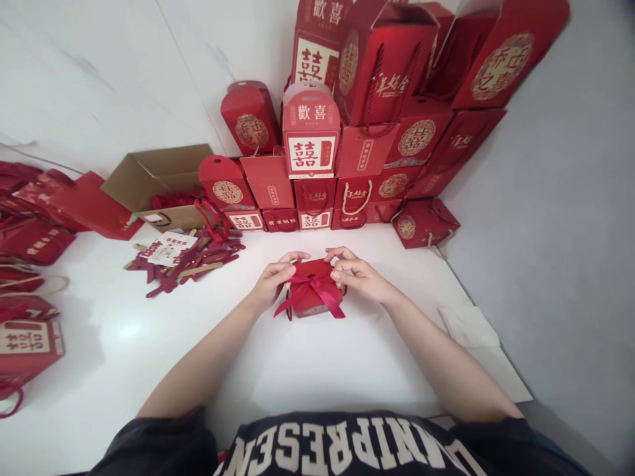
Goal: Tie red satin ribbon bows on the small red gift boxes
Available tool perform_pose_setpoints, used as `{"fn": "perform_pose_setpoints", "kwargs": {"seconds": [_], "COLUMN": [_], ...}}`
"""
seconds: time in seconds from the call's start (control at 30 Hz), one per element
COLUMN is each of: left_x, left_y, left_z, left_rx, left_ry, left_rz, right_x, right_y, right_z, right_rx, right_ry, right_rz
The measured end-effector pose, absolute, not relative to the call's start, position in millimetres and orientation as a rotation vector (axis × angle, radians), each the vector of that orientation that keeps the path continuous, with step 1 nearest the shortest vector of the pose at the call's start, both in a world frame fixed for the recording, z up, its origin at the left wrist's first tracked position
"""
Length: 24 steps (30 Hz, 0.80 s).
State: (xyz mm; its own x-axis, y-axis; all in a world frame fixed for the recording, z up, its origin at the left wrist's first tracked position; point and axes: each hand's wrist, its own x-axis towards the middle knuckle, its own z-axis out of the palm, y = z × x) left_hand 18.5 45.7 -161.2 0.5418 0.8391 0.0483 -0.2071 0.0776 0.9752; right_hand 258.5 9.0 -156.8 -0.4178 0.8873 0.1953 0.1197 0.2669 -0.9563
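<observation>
A small red gift box (pixel 311 307) with a dark red ribbon bow (pixel 311 283) across its front stands on the white table before me. My left hand (pixel 278 276) grips its left side, thumb on the top edge and fingers curled behind. On the opposite side my right hand (pixel 356 272) holds the upper right corner the same way. The ribbon's two tails hang down to left and right. A dark cord shows at the box's left side. The back of the box is hidden from me.
Stacked red gift boxes (pixel 317 155) stand along the back wall. At the left back are an open cardboard carton (pixel 163 172) and a pile of red strips (pixel 198 264) with a white card (pixel 172 248). More red boxes (pixel 30 344) line the left edge. White paper (pixel 469 325) lies at right.
</observation>
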Motion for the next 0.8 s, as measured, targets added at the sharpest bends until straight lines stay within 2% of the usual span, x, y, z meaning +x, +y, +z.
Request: {"fn": "perform_pose_setpoints", "kwargs": {"seconds": [0.17, 0.3, 0.4, 0.5, 0.8], "left_x": [14.4, 14.4, 15.7, 16.5, 16.2], "left_y": [45.8, 45.5, 44.0, 42.5, 46.0], "left_z": [-159.8, -161.3, -163.1, -163.6, -164.1], "left_rx": [1.395, 1.471, 1.512, 1.549, 1.499], "left_ry": [0.641, 0.68, 0.709, 0.717, 0.764], "left_rz": [0.863, 0.893, 0.938, 0.97, 0.957], "right_x": [258.5, 266.9, 271.6, 266.9, 264.0], "right_y": [1.6, -11.9, -24.6, -35.4, -40.4], "right_z": [-144.9, -133.2, -134.1, -139.6, -136.3], "right_rx": [-1.046, -1.411, -1.565, -1.364, -0.987], "right_ry": [-1.664, -1.614, -1.673, -1.599, -1.448], "right_rz": [1.132, 0.988, 1.362, 1.772, 1.903]}}
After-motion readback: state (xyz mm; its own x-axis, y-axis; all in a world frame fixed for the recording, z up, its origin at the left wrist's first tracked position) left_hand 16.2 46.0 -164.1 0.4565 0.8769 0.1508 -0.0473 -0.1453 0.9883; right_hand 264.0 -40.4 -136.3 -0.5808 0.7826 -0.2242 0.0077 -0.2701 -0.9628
